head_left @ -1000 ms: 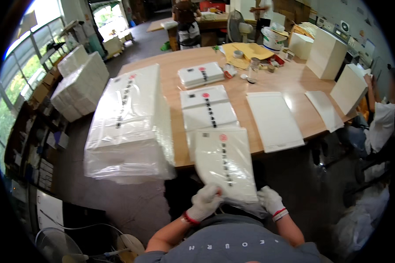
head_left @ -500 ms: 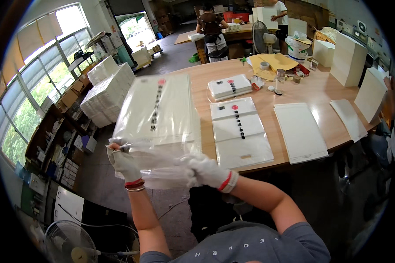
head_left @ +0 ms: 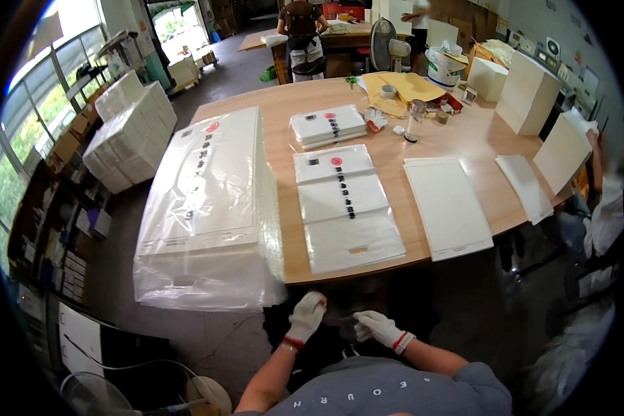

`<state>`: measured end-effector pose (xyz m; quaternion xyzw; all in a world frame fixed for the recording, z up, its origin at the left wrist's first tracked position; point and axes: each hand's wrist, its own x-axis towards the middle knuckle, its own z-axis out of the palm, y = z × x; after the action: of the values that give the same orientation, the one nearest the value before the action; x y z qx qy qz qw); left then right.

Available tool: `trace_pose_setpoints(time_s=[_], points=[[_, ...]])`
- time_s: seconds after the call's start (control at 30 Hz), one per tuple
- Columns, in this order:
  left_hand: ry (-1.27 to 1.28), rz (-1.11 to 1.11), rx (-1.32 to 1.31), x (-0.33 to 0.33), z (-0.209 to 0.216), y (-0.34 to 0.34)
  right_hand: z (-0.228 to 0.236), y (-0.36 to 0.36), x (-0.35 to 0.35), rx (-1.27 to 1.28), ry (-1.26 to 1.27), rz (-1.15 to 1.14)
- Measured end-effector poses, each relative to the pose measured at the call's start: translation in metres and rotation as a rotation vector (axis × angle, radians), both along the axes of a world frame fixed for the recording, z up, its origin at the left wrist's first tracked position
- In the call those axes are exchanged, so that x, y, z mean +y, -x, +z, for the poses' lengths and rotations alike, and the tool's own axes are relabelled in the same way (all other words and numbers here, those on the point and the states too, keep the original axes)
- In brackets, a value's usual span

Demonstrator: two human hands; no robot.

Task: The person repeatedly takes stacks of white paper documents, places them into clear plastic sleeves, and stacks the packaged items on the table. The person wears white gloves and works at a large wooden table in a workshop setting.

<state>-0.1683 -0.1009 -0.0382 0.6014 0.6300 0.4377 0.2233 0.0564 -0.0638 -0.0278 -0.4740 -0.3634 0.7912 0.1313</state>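
Note:
Both my hands wear white gloves with red cuffs and are just off the table's near edge, in front of my body. My left hand [head_left: 308,315] is closed, fingers curled, near the corner of a clear plastic bag but apart from it. My right hand [head_left: 380,327] is closed too, fingers bent toward the left hand. A faint thin line shows between them; what they hold, if anything, I cannot make out. The large clear plastic bag [head_left: 197,222] lies over a stack of white sheets, its end hanging past the edge. To its right lies a flat white printed bag [head_left: 343,201].
A pile of folded white bags [head_left: 328,128] lies behind. White boards [head_left: 447,204] sit further right. Yellow paper [head_left: 416,87], a tape roll [head_left: 388,91] and a clear jar [head_left: 414,118] are at the back. Wrapped stacks [head_left: 132,135] stand left; a person's arm [head_left: 595,156] is at right.
My hands have let go of the clear bag's end and drawn back toward my body, to the right. The bag now lies flat over the stack. The view has shifted too.

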Motion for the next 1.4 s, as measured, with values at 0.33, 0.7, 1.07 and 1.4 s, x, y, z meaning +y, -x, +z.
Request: trace_pose_setpoints(time_s=[0.33,0.7,1.07,1.4], points=[[0.341,0.003,0.526,0.199,0.024,-0.038,-0.014,-0.05,0.006,0.144,0.104,-0.237],[0.175,-0.131,0.126,0.208,0.067,-0.019,0.014,0.069,0.173,0.462,-0.081,-0.43],[0.282,0.067,-0.773,0.259,0.025,0.003,0.048,0.014,0.153,-0.333,-1.6,-0.382],[0.079,-0.162,-0.39,0.204,0.144,-0.02,0.047,0.087,0.177,-0.275,-1.301,0.201]])
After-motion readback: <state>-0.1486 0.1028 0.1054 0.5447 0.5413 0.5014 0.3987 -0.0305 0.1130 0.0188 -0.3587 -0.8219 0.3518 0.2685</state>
